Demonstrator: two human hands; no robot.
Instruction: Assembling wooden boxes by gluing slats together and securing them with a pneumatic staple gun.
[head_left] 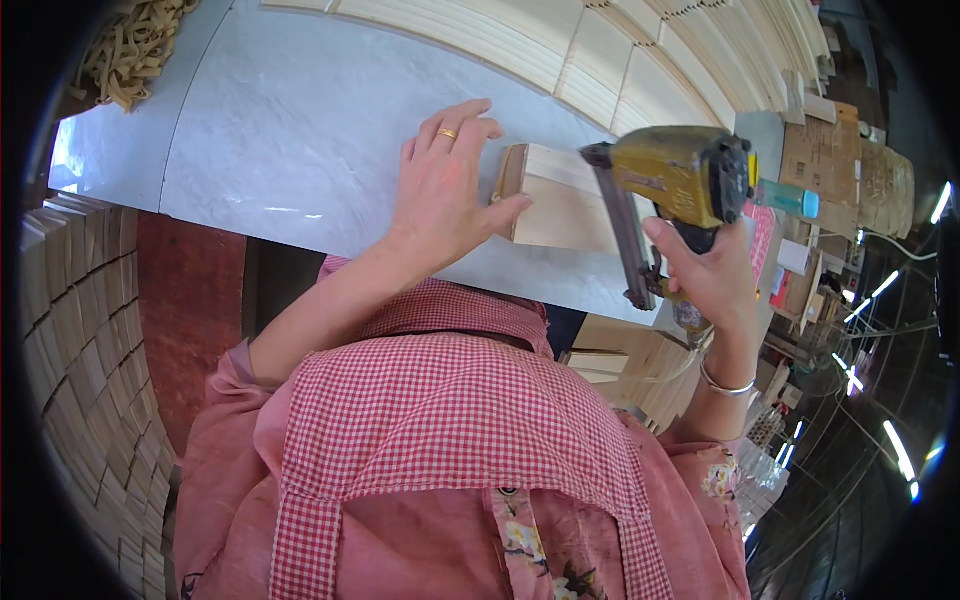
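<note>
A pale wooden box (565,215) lies on the grey marbled table, with a tan band or strip (509,175) at its left end. At that end is my left hand (440,190), wearing a gold ring. Its fingers are apart and curved past the box's back corner, while the thumb reaches to the front left corner. My right hand (712,275) is wrapped around the grip of a yellow and black pneumatic nail gun (665,180). The gun is held over the right part of the box and hides that end; I cannot tell whether they touch.
Rows of pale wooden pieces (600,65) line the table's far side. Tan strips (130,55) are heaped at the far left. Stacked wooden pieces (85,330) stand left of the table (290,130). A clear bottle with a teal cap (790,198) and cardboard boxes (822,150) are to the right.
</note>
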